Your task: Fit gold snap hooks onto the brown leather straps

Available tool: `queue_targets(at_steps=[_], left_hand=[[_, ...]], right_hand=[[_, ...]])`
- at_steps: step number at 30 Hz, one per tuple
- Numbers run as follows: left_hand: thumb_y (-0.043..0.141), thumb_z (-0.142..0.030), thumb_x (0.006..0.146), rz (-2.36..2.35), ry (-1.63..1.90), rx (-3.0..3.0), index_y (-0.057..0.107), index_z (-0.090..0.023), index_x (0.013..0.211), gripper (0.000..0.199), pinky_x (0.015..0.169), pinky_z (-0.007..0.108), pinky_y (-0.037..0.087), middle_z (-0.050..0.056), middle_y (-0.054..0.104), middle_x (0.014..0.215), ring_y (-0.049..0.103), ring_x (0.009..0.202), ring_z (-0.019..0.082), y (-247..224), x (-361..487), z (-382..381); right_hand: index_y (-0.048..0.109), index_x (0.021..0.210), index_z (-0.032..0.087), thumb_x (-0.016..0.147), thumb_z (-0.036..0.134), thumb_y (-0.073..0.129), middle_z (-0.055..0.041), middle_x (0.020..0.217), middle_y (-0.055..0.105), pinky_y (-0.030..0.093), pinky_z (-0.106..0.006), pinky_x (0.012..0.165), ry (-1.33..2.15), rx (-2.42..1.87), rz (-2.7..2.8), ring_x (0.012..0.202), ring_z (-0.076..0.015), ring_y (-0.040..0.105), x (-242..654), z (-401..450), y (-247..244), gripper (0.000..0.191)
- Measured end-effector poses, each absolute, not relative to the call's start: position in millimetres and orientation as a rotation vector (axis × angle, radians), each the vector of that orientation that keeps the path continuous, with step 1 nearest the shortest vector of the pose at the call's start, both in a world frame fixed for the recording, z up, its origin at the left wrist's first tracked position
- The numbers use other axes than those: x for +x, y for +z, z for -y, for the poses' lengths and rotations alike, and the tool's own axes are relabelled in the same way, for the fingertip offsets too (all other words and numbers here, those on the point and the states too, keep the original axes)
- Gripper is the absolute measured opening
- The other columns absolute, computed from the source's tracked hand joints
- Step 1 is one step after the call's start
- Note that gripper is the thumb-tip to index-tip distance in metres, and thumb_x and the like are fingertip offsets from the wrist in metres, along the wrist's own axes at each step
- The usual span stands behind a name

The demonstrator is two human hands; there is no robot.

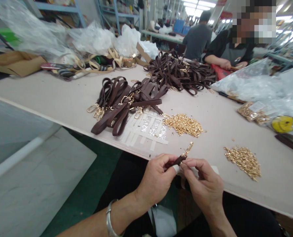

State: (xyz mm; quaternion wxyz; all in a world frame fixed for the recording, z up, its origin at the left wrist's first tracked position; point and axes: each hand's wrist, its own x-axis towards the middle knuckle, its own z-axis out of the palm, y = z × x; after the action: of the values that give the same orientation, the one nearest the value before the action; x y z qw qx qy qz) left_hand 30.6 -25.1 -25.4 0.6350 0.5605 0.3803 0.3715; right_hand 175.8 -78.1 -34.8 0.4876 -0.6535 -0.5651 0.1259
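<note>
Left hand (pixel 158 179): thumb and fingers pinched around a brown strap (pixel 180 160), a white wrap showing at the thumb tip, a silver bracelet (pixel 109 220) on the wrist
Right hand (pixel 207 184): thumb and forefinger closed on the same strap near its end; whether they also pinch a small part, I cannot tell
Brown strap: held between both hands at the near edge of the bench (pixel 47 93), its end towards the far edge
Gold clasp (pixel 189 148): attached at that end, pointing away from the person
Gold pieces: one heap (pixel 185 125) beyond the clasp, a smaller heap (pixel 243 162) to the right, nearer the near edge
Finished-looking straps: a nearer pile (pixel 126 103) reaching the near edge left of the hands, a larger pile (pixel 183 72) towards the far edge
Taped plastic sheet (pixel 148 130): flat by the near edge, partly under the nearer pile
Bagged gold parts (pixel 251 111): towards the right end, beside clear plastic (pixel 255 80)
Co-worker's hand (pixel 224 64): at the far edge, beside red material (pixel 219 71)
</note>
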Motion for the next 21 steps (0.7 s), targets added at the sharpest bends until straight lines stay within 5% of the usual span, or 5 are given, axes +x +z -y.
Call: queue_targets(at_steps=[13,17,21], left_hand=[[0.058,-0.006,0.084,-0.851,0.855,1.433,0.076,-0.024,0.11,0.036,0.084,0.028,0.05,0.002,0.072,0.095,0.066,0.09,0.018,-25,31,25],[0.059,-0.005,0.084,-0.838,0.869,1.473,0.077,-0.024,0.107,0.035,0.084,0.027,0.048,0.002,0.072,0.093,0.065,0.089,0.018,-22,28,23],[0.074,-0.025,0.08,-0.845,0.817,1.328,0.08,-0.019,0.093,0.015,0.074,0.026,0.048,0.003,0.072,0.085,0.064,0.08,0.018,-19,29,26]], right_hand=[[0.065,0.096,0.025,0.084,0.026,0.072,-0.0009,0.091,0.072,0.056,-0.026,0.075,0.397,-1.534,1.179,0.085,-0.0158,0.069,175,82,-47,0.013],[0.058,0.106,0.027,0.078,0.032,0.078,0.0003,0.089,0.07,0.059,-0.025,0.066,0.617,-1.466,0.923,0.078,-0.0155,0.07,169,77,-40,0.034],[0.053,0.121,0.028,0.072,0.039,0.082,-0.0028,0.089,0.075,0.062,-0.031,0.066,0.843,-1.448,0.789,0.079,-0.0217,0.073,175,80,-37,0.058]])
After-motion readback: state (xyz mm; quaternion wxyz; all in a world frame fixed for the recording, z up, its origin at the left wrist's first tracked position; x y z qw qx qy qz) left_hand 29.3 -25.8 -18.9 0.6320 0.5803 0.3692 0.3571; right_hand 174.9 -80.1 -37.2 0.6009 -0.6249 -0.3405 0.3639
